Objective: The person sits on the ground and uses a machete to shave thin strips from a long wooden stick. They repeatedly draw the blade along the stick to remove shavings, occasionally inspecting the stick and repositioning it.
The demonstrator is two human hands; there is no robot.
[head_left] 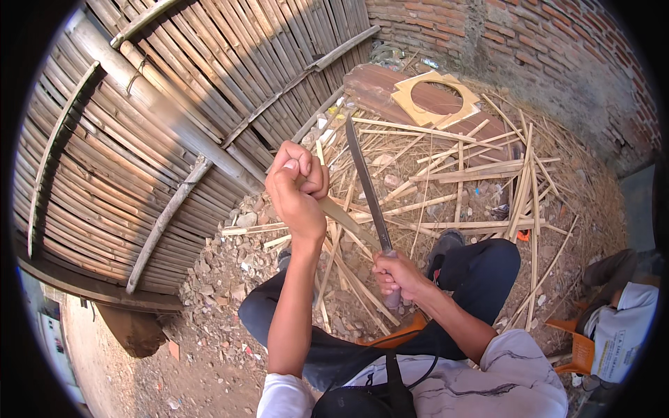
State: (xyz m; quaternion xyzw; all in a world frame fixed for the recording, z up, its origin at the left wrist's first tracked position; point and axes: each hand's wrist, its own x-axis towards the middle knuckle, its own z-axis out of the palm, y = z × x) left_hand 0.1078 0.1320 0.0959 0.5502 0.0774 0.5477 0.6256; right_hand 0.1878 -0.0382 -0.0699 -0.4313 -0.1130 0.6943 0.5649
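My left hand (297, 184) is raised and closed around the upper end of a thin bamboo strip (346, 217) that slants down to the right. My right hand (397, 275) grips the handle of a long dark machete (366, 184), whose blade points up and away and crosses the strip just above that hand. Both forearms rise from the lower edge over my dark trousers (481, 261). I am seated on an orange stool (401, 334).
A woven bamboo panel (153, 132) leans at the left. Split bamboo sticks (474, 174) and shavings lie scattered ahead, with a wooden board and a yellow frame with a round hole (433, 97) behind. A brick wall (543, 49) stands at the right. Another person (620, 306) sits at right.
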